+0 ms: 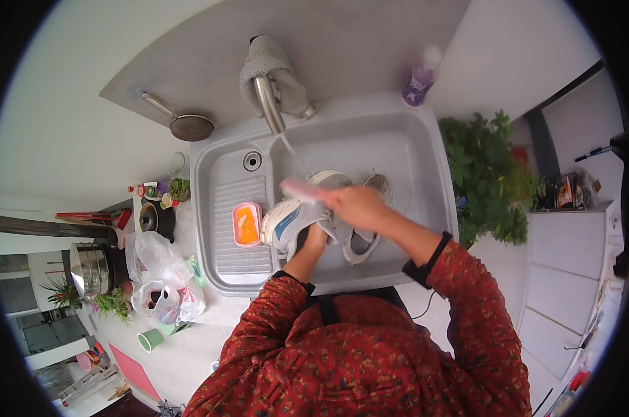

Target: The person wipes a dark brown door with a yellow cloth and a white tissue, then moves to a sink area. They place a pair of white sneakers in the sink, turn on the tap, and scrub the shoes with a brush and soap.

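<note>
My left hand is inside the opening of a light grey sneaker with a blue side patch, holding it up over the sink. In my right hand is a pink brush, blurred, across the shoe's upper side. A second shoe lies in the basin, partly hidden behind my right hand and wrist. Water runs from the metal faucet just beyond the brush. On the ribbed drainboard, a pink soap dish holds orange soap.
A grey cloth drapes over the faucet. A purple bottle stands at the sink's back right corner, and a small pan hangs at left. Plastic bags lie left of the sink; a leafy plant grows to the right. Near the drain is a dark clump.
</note>
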Motion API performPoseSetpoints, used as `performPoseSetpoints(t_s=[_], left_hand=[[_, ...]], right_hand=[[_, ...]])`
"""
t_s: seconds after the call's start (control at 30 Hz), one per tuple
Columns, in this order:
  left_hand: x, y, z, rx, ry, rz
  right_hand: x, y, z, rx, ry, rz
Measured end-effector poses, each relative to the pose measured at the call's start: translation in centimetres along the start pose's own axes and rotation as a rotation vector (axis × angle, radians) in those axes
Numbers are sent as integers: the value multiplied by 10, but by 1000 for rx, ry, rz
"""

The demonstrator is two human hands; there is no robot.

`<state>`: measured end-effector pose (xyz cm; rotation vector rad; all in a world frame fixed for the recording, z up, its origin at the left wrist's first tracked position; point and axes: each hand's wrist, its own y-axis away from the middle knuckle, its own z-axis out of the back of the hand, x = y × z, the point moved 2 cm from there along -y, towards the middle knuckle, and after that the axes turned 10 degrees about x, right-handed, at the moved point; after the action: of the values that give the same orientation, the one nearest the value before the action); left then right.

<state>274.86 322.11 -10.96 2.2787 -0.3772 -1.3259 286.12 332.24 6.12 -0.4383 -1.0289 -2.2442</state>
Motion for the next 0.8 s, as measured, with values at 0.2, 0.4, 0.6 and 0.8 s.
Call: performPoseSetpoints(t_s=[0.2,0.4,0.6,0.8], left_hand=[[11,-11,-4,-35,-42,-71],[1,-6,-16,-155,-64,-190],[12,-20,-1,41,-154,53],[1,-33,6,129,-304,25]], right_hand=[[-51,-30,-8,-181,-47,7],[-17,10,-1,-99,-60,-3],[1,10,-17,-69,-148,44],[-1,10,-5,-160,-155,22]])
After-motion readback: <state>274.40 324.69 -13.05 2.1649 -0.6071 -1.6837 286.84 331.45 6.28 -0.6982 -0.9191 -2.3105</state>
